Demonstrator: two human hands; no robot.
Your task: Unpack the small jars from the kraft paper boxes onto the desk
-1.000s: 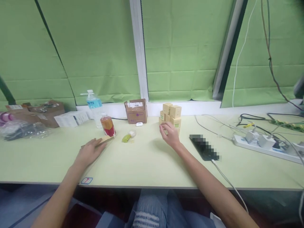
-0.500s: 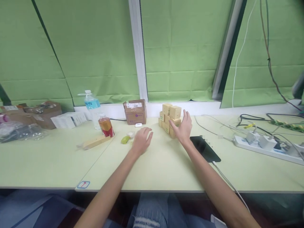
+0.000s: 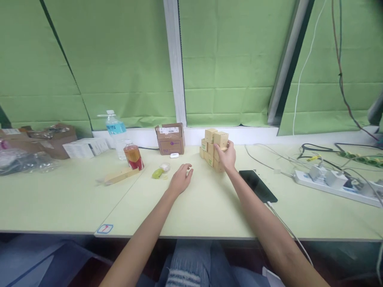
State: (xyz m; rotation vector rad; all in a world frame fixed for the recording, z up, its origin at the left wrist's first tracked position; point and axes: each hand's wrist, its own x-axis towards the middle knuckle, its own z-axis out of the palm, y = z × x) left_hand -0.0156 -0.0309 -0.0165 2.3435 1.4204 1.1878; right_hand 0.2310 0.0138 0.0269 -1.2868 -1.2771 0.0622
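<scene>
Several small tan cardboard boxes [image 3: 210,148] stand stacked in stepped layers at the middle of the table [image 3: 206,211]. My right hand [image 3: 226,156] is at the front right of the stack, its thumb and fingers closed around a box below the top front one; part of that box is hidden behind the hand. My left hand [image 3: 181,179] rests low over the tabletop, left of the stack, fingers apart and loosely curved, holding nothing. Just left of it lie a green object [image 3: 157,173] and a small whitish round item [image 3: 164,167].
Behind stand a brown carton [image 3: 170,140] and a white earbud case [image 3: 174,155]. Leftward are a water bottle [image 3: 115,131], a drink bottle [image 3: 133,156] and a wrapped long piece [image 3: 119,176]. A black tablet [image 3: 257,186] with a cable and a power strip [image 3: 335,187] lie right.
My right hand has moved in to the stack and closed its fingers on a box. My left hand has shifted slightly, still low over the table.
</scene>
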